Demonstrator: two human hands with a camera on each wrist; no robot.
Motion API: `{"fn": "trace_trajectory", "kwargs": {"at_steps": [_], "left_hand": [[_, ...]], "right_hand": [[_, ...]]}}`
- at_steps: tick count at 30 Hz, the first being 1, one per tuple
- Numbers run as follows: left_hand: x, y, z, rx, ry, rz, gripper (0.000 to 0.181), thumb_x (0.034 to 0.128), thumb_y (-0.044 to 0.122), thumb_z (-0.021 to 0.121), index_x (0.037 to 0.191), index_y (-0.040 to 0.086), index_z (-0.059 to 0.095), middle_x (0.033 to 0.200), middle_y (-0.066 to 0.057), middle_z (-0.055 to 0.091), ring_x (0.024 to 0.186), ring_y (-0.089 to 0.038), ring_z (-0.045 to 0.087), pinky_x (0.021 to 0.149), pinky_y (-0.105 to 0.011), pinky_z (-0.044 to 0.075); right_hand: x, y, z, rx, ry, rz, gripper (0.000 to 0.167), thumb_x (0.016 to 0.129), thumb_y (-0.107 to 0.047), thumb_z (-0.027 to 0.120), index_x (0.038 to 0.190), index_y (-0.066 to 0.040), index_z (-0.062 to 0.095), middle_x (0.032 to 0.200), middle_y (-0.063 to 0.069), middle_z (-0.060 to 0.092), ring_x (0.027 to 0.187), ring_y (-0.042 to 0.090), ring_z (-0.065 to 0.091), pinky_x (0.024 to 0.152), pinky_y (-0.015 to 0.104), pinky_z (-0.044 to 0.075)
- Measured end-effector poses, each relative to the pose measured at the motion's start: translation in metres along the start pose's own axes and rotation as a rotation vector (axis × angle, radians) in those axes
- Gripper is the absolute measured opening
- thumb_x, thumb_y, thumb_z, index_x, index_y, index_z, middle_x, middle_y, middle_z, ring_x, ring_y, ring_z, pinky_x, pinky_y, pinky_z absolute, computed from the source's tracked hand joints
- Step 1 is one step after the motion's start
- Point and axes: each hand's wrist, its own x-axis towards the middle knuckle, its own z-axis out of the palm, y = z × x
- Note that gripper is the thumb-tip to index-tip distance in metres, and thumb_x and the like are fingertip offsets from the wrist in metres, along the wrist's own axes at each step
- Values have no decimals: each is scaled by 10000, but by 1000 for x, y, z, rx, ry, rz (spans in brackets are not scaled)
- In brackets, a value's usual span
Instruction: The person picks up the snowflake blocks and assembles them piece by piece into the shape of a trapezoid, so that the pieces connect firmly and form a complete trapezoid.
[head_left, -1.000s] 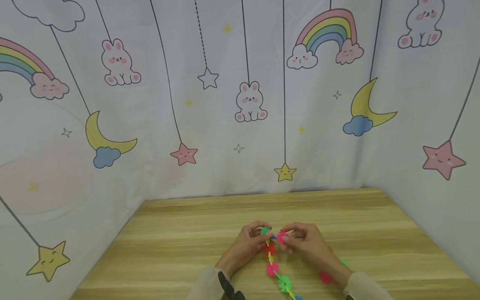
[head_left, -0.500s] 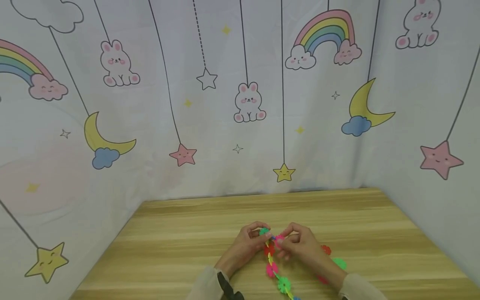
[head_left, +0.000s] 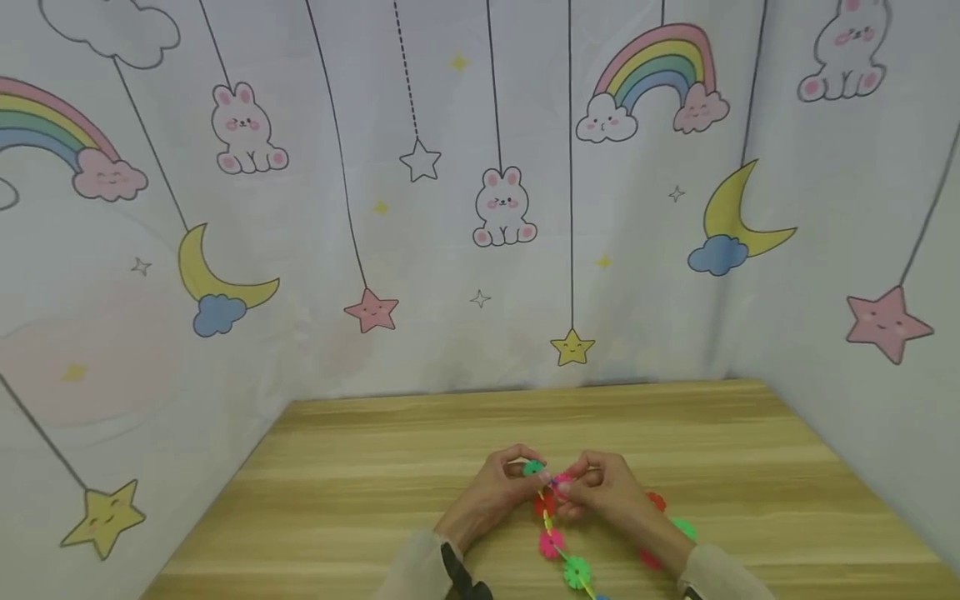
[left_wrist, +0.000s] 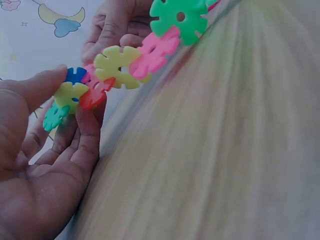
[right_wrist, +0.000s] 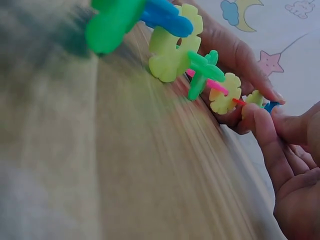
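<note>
A person's left hand point(head_left: 495, 490) pinches the top of a chain of plastic flowers point(head_left: 577, 572) between thumb and fingers, apparently to steady it, while the chain trails down toward the person over a wooden table point(head_left: 375, 467). The right hand point(head_left: 609, 490), its fingertips closed with no visible gap, pinches a pink flower point(head_left: 562, 485) right beside that end, probably for fine control; a red flower point(head_left: 656, 501) and a green flower point(head_left: 684, 529) lie nearby, seemingly within reach
</note>
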Motion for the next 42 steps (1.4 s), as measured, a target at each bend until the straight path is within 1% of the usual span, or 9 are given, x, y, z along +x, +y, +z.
{"fn": "trace_trajectory", "kwargs": {"at_steps": [5,11,16,21,26,30,36,39,42], "left_hand": [[-6,0,1,-64,16,0,311,1017,156,738,1227,-46,629,999,-2,718,900,-88,676,798,-243,571],[0,2,1,-19,-27,34,152,1034,198,681,1105,70,643,1008,43,656,875,-72,611,799,-224,533],[11,14,-5,31,-106,108,87,992,152,587,936,134,651,1003,66,609,913,-96,532,826,-234,476],[10,15,-10,64,-145,78,154,973,92,605,926,55,746,936,96,703,946,-88,578,885,-241,489],[5,12,-11,96,-159,71,291,985,69,641,1076,-202,695,918,90,738,977,-101,640,946,-253,504],[3,10,-11,90,-140,70,340,990,90,644,1101,-231,659,936,83,728,980,-107,624,959,-264,490],[-2,6,-11,72,-132,52,227,1008,148,681,1045,-54,779,994,62,738,1003,-108,623,961,-260,495],[-2,3,-10,16,-153,38,165,1009,136,678,1002,40,812,984,70,732,985,-96,615,936,-254,505],[-3,1,-9,-72,-191,4,197,1026,98,639,950,141,815,966,81,723,955,-78,618,906,-241,526]], "right_hand": [[0,8,2,14,-46,-28,414,990,-94,770,1266,144,574,887,121,824,819,180,821,753,301,660],[1,9,-7,-91,-72,-118,542,1001,-97,743,1476,59,536,940,111,826,802,144,796,810,298,642],[9,-1,-6,-106,-123,-201,608,995,-112,764,1507,42,475,878,65,799,743,151,775,759,324,646],[10,-1,1,-88,-139,-201,624,986,-85,771,1495,67,442,900,181,787,732,151,779,724,328,650],[8,1,4,-131,-110,-186,614,993,-122,775,1487,52,453,958,296,773,750,172,787,724,337,651],[6,-1,-7,-209,-36,-216,545,1031,-168,736,1464,52,490,1022,273,791,824,201,804,775,337,655],[-8,-2,-48,-251,114,-242,482,1063,-168,690,1439,90,534,1172,273,776,977,184,810,866,272,638],[-21,0,-66,-292,143,-244,433,1058,-150,692,1400,90,577,1184,237,781,1022,137,790,887,230,616],[-34,2,-80,-416,153,-264,337,1041,-124,708,1319,55,645,1128,181,794,985,77,756,849,214,596]]}}
